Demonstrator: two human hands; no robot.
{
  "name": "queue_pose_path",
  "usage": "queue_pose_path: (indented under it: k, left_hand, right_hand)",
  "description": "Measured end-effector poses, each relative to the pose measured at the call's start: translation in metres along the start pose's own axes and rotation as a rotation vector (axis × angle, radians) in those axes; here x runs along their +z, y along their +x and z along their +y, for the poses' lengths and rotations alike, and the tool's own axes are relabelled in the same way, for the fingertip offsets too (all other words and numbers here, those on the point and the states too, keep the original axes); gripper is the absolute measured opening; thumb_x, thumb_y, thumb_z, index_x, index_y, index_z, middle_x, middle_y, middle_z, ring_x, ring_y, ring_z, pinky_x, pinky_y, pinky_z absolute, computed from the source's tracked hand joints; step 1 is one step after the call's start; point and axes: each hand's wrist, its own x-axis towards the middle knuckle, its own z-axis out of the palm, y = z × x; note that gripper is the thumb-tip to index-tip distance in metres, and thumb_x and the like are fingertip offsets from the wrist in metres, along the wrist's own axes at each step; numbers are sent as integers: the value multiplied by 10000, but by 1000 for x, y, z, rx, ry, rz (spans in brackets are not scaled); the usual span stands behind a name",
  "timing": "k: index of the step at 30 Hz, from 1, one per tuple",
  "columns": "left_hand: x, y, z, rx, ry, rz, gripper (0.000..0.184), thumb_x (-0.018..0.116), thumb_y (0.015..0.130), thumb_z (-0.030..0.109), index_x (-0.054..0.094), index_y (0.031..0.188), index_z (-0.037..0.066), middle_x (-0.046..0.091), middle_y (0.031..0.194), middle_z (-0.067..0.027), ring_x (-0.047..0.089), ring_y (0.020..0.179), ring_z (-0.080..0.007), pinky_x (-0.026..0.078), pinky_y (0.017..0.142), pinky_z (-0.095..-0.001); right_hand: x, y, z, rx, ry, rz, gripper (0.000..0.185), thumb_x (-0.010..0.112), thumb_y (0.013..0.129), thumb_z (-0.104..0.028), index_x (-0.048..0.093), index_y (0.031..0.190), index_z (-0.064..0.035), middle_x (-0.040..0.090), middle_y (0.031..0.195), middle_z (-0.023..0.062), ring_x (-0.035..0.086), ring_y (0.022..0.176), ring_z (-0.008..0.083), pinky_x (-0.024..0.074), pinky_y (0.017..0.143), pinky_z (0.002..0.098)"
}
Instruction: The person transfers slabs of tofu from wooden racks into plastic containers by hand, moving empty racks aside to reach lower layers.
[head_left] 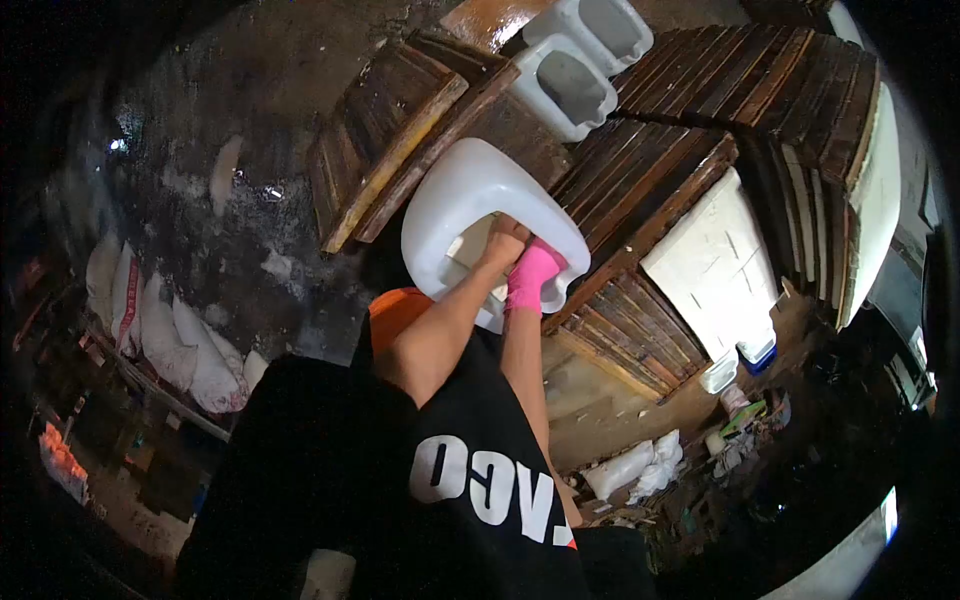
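The step in hand looks like close work at the inner edge of a white ceramic sanitary-ware piece (432,215), which sits between the person and the far wooden slatted boards (545,150). The bare left hand (507,238) and the pink-gloved right hand (538,268) reach side by side into its opening, at the right part of the rim. The next move seems to call for even pressure and care with the edge. Both hands' fingertips are hidden, so I cannot tell whether either grips anything. The orange item (395,312) left of the forearms is partly covered; the dark surroundings at the near left are hard to make out.
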Motion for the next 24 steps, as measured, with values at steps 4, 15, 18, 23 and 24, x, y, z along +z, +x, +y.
queue_pose_path:
  k: [4,15,18,23,24]
  left_hand:
    - [4,6,21,-180,118,-192,394,501,853,237,603,1202,85,564,1244,-192,511,1163,-379,373,1011,-480]
    - [13,-20,66,-599,-592,866,275,709,711,18,639,974,-19,682,934,-171,652,865,-288,532,718,-378]
    - [12,-24,52,-1029,-620,482,358,804,659,70,631,967,15,682,942,-114,645,830,-207,537,748,-327]
    - [6,-21,38,-1031,-551,261,454,844,627,196,642,991,14,700,914,-111,666,817,-235,526,800,-329]
    - [0,-18,44,-989,-410,184,482,844,628,231,643,1006,10,704,905,-112,670,816,-243,523,807,-335]
  right_hand:
    - [3,22,-9,-7,-91,-9,406,617,812,-34,534,1207,12,608,1167,124,600,1035,215,477,889,320]
    - [-20,6,-13,30,-161,-72,397,573,859,-85,511,1240,10,592,1197,125,589,1054,214,456,913,316]
    - [-30,-4,-9,48,-175,-76,396,561,871,-99,505,1248,10,587,1205,125,586,1059,213,451,919,316]
    - [-41,-11,-7,64,-194,-92,396,541,893,-122,495,1263,9,580,1219,125,581,1068,213,441,930,314]
    - [-40,-10,-6,61,-200,-99,396,537,897,-127,493,1266,8,578,1221,125,580,1070,213,439,932,314]
